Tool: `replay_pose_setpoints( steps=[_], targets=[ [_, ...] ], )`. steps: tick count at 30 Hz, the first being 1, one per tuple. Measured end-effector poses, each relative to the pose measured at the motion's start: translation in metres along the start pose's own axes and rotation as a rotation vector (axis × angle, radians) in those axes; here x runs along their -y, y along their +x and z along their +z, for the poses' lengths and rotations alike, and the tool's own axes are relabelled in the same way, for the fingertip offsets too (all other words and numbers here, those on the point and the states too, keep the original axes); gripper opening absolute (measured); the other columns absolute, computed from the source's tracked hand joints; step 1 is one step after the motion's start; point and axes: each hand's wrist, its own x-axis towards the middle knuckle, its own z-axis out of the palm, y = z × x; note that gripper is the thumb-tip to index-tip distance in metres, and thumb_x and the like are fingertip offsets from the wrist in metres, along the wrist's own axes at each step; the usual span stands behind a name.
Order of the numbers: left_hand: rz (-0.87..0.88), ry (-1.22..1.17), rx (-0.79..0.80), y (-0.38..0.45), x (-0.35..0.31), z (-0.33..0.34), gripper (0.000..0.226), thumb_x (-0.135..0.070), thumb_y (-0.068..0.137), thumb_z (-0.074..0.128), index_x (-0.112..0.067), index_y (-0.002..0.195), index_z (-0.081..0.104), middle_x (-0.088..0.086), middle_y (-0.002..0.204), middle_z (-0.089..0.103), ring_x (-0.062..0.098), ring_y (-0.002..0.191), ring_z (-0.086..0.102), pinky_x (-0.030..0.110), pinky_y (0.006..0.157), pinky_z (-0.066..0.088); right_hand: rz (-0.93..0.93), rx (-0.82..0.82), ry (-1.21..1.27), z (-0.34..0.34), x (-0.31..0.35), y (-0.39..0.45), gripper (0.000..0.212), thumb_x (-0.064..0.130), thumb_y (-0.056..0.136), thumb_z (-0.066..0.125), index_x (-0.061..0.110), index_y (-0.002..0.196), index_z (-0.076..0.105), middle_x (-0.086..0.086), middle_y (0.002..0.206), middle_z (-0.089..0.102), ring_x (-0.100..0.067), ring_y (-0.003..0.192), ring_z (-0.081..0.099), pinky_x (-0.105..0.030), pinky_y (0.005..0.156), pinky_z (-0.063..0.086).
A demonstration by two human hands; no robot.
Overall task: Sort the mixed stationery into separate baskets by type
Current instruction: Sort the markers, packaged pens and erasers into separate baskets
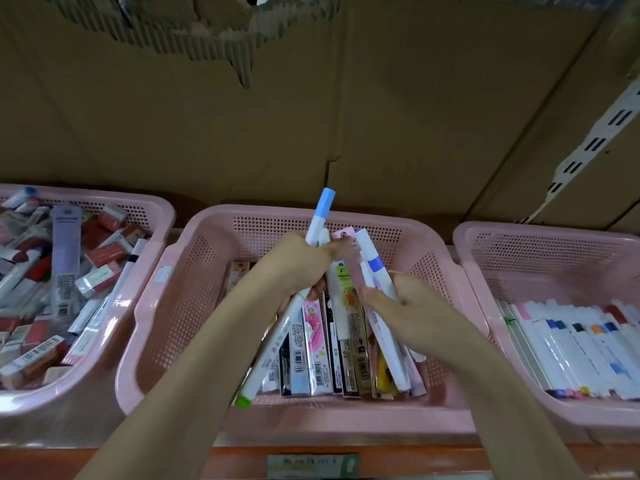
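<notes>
Mixed stationery is sitting in the middle pink perforated plastic basket [207, 271]: a leaning stack of flat packaged pens and sleeves [322, 344], barcodes facing up, resting against the near wall.

Left hand [298, 261] is gripping white marker pens in a fist over that basket. One white marker with a light blue cap [320, 216] is sticking up out of the top of the fist, cap well above the knuckles. Another white marker with a green tip [273, 351] is running down out of the bottom of the fist, tip [243, 401] hanging near the basket's front rim.

Right hand [408, 306] is holding a bundle of white markers with a blue band [375, 268], fingers curled round the lower shafts, upper ends angling toward the left hand. Both hands are close together; whether the bundles are touching is unclear.

Left pink basket [152, 216] is holding a heap of red and white boxed items [69, 271]. Right pink basket [478, 258] is holding white markers with coloured bands [571, 341] lying in a neat row.

Brown cardboard [311, 116] is standing behind the baskets.
</notes>
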Motion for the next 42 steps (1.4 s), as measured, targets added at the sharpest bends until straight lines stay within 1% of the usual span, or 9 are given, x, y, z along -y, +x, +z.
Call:
replay_pose_setpoints(
  steps=[3, 7, 13, 19, 21, 28, 33, 37, 42],
  targets=[
    [-0.005, 0.02, 0.041, 0.005, 0.0, 0.005, 0.027, -0.029, 0.09, 0.062, -0.008, 0.078, 0.051, 0.006, 0.049, 0.045, 0.019, 0.043, 0.04, 0.024, 0.043, 0.038, 0.04, -0.029, 0.053, -0.001, -0.006, -0.001, 0.031, 0.033, 0.094, 0.048, 0.013, 0.071, 0.042, 0.0, 0.06, 0.039, -0.015, 0.054, 0.038, -0.028, 0.055, 0.034],
    [0.017, 0.009, -0.003, 0.012, -0.006, -0.001, 0.022, -0.023, 0.093, 0.057, -0.009, 0.077, 0.05, 0.007, 0.049, 0.045, 0.016, 0.039, 0.04, 0.023, 0.041, 0.038, 0.112, -0.226, 0.292, -0.011, -0.019, 0.001, 0.013, 0.023, 0.095, 0.05, 0.017, 0.085, 0.056, -0.002, 0.069, 0.068, -0.018, 0.066, 0.068, -0.037, 0.069, 0.058],
    [0.001, 0.163, 0.108, 0.031, -0.012, 0.021, 0.019, -0.023, 0.093, 0.058, -0.009, 0.081, 0.052, 0.007, 0.051, 0.048, 0.018, 0.039, 0.04, 0.025, 0.045, 0.037, 0.104, -0.411, 0.349, -0.034, -0.035, -0.002, 0.018, 0.018, 0.095, 0.049, 0.016, 0.079, 0.057, 0.0, 0.055, 0.065, -0.012, 0.053, 0.065, -0.034, 0.063, 0.056],
    [-0.082, 0.146, 0.134, 0.039, -0.007, 0.039, 0.022, -0.019, 0.093, 0.057, -0.007, 0.078, 0.047, 0.006, 0.044, 0.044, 0.015, 0.032, 0.039, 0.02, 0.038, 0.034, 0.081, -0.225, 0.222, -0.022, -0.033, 0.003, 0.021, 0.023, 0.089, 0.06, 0.014, 0.071, 0.054, 0.0, 0.056, 0.043, -0.012, 0.048, 0.041, -0.023, 0.048, 0.036],
    [-0.097, 0.082, 0.127, 0.034, -0.01, 0.033, 0.024, -0.019, 0.093, 0.058, -0.008, 0.074, 0.048, 0.006, 0.046, 0.044, 0.012, 0.031, 0.039, 0.017, 0.035, 0.032, 0.099, -0.093, 0.27, -0.015, -0.027, 0.008, 0.026, 0.026, 0.083, 0.066, 0.015, 0.066, 0.05, 0.001, 0.053, 0.038, -0.014, 0.049, 0.035, -0.029, 0.053, 0.032],
    [-0.069, -0.158, 0.083, 0.012, -0.017, 0.0, 0.032, -0.027, 0.09, 0.062, -0.008, 0.067, 0.047, 0.0, 0.038, 0.039, 0.01, 0.029, 0.036, 0.015, 0.034, 0.033, 0.114, 0.082, 0.401, -0.003, -0.006, 0.023, 0.029, 0.026, 0.084, 0.067, 0.017, 0.064, 0.049, 0.005, 0.048, 0.047, -0.008, 0.041, 0.039, -0.026, 0.049, 0.035],
    [0.052, -0.113, -0.189, 0.008, -0.001, -0.02, 0.03, -0.04, 0.087, 0.063, -0.011, 0.079, 0.058, -0.001, 0.043, 0.044, 0.011, 0.037, 0.04, 0.022, 0.041, 0.04, 0.123, -0.005, 0.22, -0.015, -0.004, 0.025, 0.023, 0.028, 0.089, 0.059, 0.014, 0.072, 0.053, -0.009, 0.065, 0.053, -0.018, 0.056, 0.044, -0.034, 0.061, 0.038],
    [0.256, -0.232, -0.411, 0.004, 0.011, -0.03, 0.019, -0.035, 0.091, 0.058, -0.017, 0.086, 0.059, -0.004, 0.043, 0.045, 0.009, 0.035, 0.042, 0.023, 0.041, 0.039, 0.188, -0.005, -0.107, -0.015, -0.007, 0.033, 0.023, 0.024, 0.091, 0.055, 0.015, 0.07, 0.051, -0.006, 0.071, 0.056, -0.015, 0.056, 0.048, -0.025, 0.052, 0.036],
    [0.331, -0.344, -0.482, -0.002, 0.017, -0.027, 0.015, -0.027, 0.093, 0.058, -0.014, 0.098, 0.053, 0.0, 0.053, 0.04, 0.007, 0.037, 0.041, 0.024, 0.039, 0.038, 0.244, 0.105, -0.347, 0.011, -0.012, 0.04, 0.008, 0.015, 0.091, 0.055, 0.013, 0.085, 0.05, -0.001, 0.073, 0.05, -0.009, 0.059, 0.046, -0.02, 0.045, 0.03]
  ],
)
